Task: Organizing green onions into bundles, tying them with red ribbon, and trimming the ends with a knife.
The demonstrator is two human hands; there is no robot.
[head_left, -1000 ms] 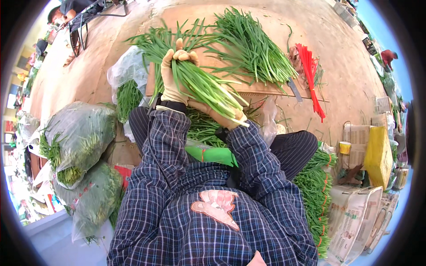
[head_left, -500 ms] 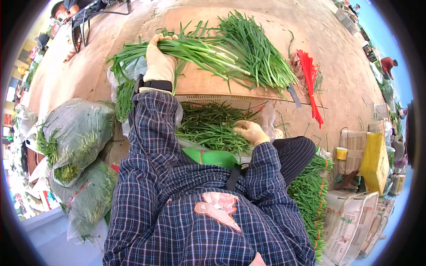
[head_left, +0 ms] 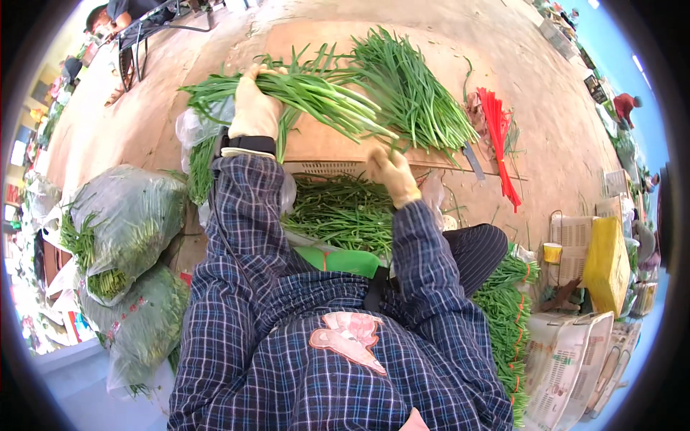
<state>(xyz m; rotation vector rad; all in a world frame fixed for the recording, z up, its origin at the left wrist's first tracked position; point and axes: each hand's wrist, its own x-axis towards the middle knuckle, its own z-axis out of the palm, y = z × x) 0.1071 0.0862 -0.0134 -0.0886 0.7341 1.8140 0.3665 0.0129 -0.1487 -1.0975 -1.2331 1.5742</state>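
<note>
In its cream glove, my left hand [head_left: 255, 104] is wrapped round a bunch of garlic chives [head_left: 327, 99], whose pale stalk ends point right. My right hand [head_left: 390, 172], also gloved and slightly blurred, is just below those ends. Its fingers are curled, and I cannot make out what is in them. Beneath it, a crate holds loose chives [head_left: 341, 208]. Beyond the bunch, a larger pile of chives [head_left: 413, 90] lies on the wooden board [head_left: 316, 147].
Right of the pile are a flat metal strip [head_left: 474, 161] and red ties [head_left: 496, 136]. Bagged greens [head_left: 129, 223] are stacked at my left. Tied chive bundles [head_left: 499, 309], plastic crates [head_left: 557, 359] and a yellow block [head_left: 605, 266] stand at my right. Another person [head_left: 118, 14] is at the far left.
My right hand has risen from the chives in the crate to the stalk ends of the held bunch. My left hand keeps its grip, with the bunch tilted slightly lower at the right.
</note>
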